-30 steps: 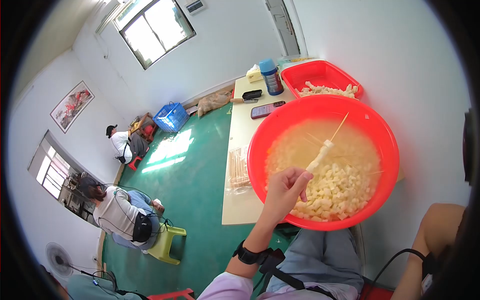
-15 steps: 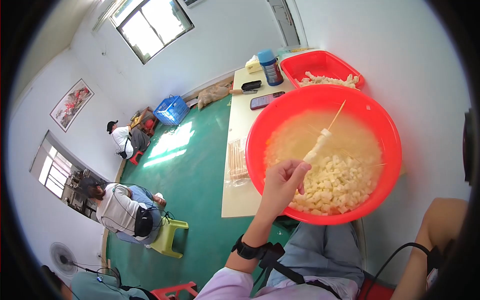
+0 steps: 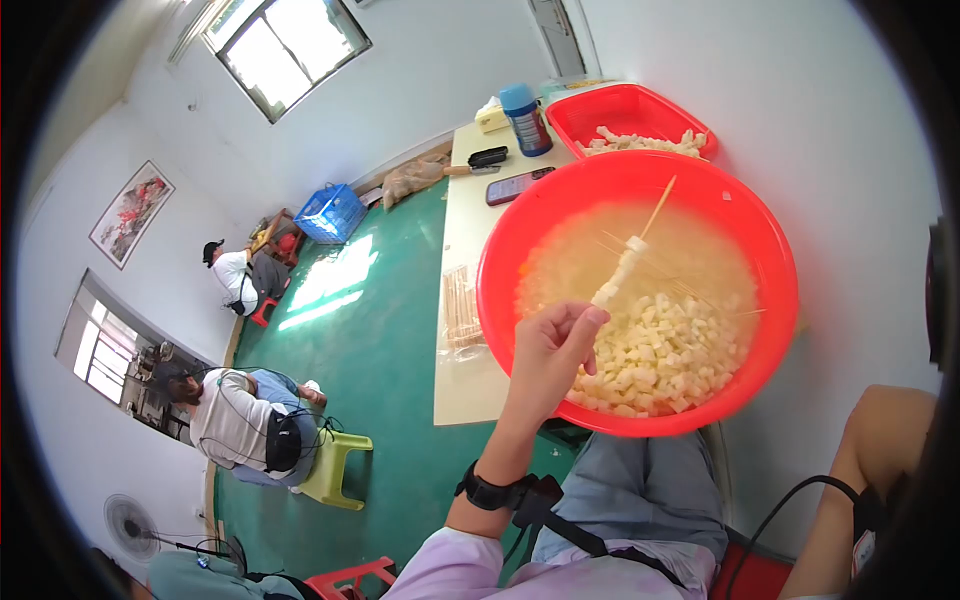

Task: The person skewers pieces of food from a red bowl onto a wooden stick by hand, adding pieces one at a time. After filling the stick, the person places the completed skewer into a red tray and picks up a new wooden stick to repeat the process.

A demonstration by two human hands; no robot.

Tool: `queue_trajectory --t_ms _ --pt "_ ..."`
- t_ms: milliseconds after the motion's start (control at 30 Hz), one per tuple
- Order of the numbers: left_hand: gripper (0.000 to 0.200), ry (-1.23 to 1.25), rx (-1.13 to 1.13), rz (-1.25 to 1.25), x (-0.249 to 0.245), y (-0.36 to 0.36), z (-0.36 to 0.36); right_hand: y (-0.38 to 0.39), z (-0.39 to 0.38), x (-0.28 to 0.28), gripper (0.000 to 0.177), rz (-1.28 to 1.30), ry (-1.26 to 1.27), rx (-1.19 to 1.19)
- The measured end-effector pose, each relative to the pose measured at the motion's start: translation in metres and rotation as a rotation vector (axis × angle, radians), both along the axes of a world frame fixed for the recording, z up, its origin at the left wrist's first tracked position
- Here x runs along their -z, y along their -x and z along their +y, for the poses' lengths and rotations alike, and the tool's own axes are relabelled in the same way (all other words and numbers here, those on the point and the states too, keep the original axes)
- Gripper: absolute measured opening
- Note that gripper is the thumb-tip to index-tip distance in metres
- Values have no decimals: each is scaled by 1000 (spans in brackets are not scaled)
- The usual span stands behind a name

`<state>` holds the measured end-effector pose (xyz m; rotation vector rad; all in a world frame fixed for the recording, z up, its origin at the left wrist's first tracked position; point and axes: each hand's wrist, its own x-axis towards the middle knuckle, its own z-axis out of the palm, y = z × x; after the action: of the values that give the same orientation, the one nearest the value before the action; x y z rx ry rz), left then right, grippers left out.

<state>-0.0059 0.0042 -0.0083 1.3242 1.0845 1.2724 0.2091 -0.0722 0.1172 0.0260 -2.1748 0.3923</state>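
Only left hand (image 3: 548, 352) visible, pinching skewer (image 3: 626, 262), right hand cut off

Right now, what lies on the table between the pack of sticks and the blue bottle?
A phone lies there on the table, with a small black thing nearer the bottle. The head view shows it.

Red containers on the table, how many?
2. Round basin of white cubes, nearest, below the left hand holding a skewer; rectangular tray farther back, behind it. None seems hidden.
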Motion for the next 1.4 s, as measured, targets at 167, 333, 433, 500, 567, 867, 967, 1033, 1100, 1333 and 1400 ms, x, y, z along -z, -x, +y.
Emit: queue_trajectory --t_ms 167,333,433,500,567,867,967,1033,1100,1333,1400 --pt "16 -46 -14 -56 4 2 1 -8 -3 -13 32 51 -30 -15" --pt "17 -69 -68 -150 1 2 0 -35 23 -44 31 299 -42 5" --pt "18 -75 -73 -182 -1 3 -1 -33 55 -28 30 223 246 245" --pt "19 -82 -55 -202 0 4 0 3 63 7 15 -124 554 666" --pt "19 -85 -34 -210 1 5 0 14 86 57 14 -370 363 746" --pt "18 -74 -14 -143 -1 7 -1 2 97 98 33 -1133 513 1015" --pt "18 -77 -15 -178 1 7 0 13 98 95 40 -1501 731 634" --pt "19 -74 -3 -206 2 8 0 24 97 100 37 -1368 692 589" --pt "18 -73 6 -227 3 10 0 34 99 108 34 -1183 777 552" --pt "18 -86 3 -219 3 10 -1 47 106 101 22 -664 1083 533" --pt "19 -86 -1 -207 2 10 -2 43 107 97 19 -691 982 592"
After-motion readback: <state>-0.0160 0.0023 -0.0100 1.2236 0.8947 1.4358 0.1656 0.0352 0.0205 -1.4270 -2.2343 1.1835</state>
